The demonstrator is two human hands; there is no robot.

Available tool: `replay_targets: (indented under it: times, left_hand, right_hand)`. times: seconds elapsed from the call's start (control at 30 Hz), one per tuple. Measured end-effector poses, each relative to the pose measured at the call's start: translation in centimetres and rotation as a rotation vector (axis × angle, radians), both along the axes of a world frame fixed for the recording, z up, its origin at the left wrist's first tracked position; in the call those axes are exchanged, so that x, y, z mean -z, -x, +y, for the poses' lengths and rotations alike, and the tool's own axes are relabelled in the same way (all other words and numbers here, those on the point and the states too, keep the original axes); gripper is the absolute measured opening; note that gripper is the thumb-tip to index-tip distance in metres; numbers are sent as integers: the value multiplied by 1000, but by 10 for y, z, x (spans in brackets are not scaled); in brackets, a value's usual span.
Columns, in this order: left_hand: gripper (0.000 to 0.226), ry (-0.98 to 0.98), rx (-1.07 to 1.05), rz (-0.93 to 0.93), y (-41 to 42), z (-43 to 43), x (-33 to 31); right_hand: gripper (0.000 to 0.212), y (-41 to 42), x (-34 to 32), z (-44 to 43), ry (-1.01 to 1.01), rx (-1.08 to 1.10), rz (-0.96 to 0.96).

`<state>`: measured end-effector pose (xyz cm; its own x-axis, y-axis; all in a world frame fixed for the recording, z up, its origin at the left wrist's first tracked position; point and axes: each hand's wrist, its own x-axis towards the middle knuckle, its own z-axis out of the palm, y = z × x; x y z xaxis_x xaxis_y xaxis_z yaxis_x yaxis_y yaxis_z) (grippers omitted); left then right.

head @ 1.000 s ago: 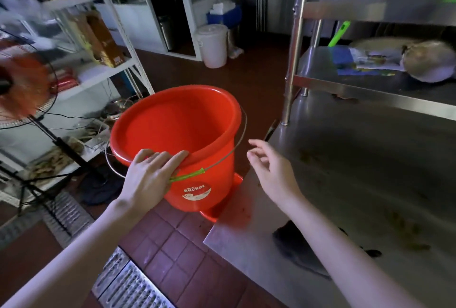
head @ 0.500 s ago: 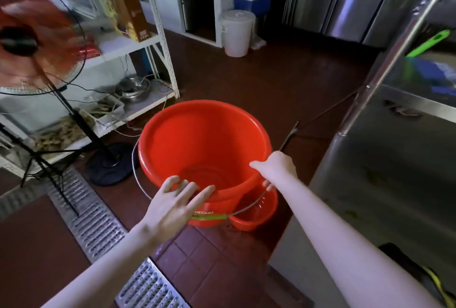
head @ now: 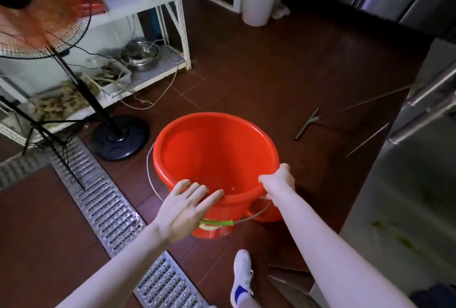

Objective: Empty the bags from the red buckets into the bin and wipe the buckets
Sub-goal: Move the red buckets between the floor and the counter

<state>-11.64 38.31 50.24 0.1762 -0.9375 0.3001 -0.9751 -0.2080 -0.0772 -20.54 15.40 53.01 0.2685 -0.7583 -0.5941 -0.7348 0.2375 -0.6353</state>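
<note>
Red bucket (head: 214, 154), gripped at its rim by the right hand (head: 277, 180) alone, left hand (head: 187, 205) spread, perhaps touching, could tilt and slip.

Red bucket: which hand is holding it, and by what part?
The right hand grips the red bucket by its rim, on the near-right side. The left hand is open, fingers straight over the near rim, gripping nothing.

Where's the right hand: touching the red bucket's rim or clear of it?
Touching. The head view shows the right hand curled over the near rim of the red bucket, with no gap between them.
</note>
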Motion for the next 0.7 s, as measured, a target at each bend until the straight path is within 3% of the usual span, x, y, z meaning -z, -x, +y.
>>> replay_targets:
  times: [0.13,0.3,0.4,0.53,0.57,0.7]
  left_hand:
    - [78,-186,-110,128,-32,-23,13]
    - [104,-306,-494,443,-76,-25,15]
    - [109,-114,-828,821,-114,-31,16]
    - [116,415,-1161,1716,-162,-53,28]
    - [108,445,-1241,1785,-172,-59,38]
    - [73,350,-1509,1737,-206,-76,92]
  right_hand:
    - [48,-30,27,-17,-53,70,-72]
    - [68,-64,54,-39,-20,97,-94]
    - [70,-88,65,-57,30,69,-92]
    - [68,-118,79,-67,50,22,-118]
    - [68,-126,85,-68,50,14,-125]
    - [69,-158,116,-73,41,-33,-130]
